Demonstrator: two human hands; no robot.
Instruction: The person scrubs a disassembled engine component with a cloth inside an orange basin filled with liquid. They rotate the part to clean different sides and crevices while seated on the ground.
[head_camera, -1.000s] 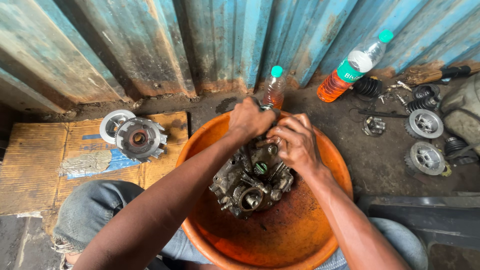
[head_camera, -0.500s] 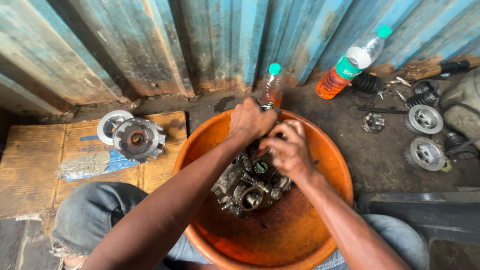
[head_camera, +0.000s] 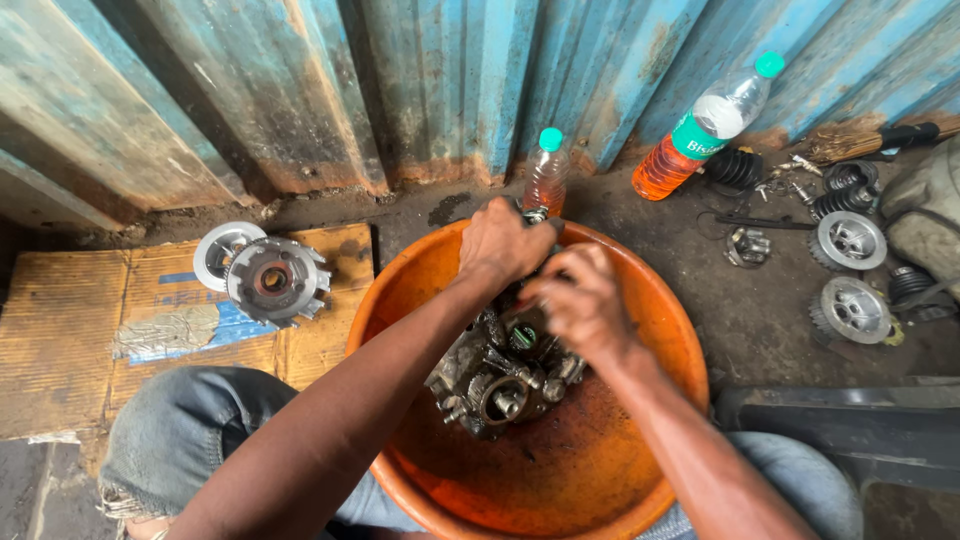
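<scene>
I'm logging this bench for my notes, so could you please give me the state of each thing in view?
Left hand: gripping the far end of the engine part.
Right hand: closed on the engine part.
Engine part: greasy, lying in the basin.
Orange basin: upright, stained.
Small bottle: standing, capped.
Large bottle: leaning on the wall, capped, partly full.
Clutch hub: lying on cardboard.

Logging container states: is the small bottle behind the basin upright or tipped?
Upright: the small bottle stands against the wall, green cap on top, behind the orange basin.
</scene>
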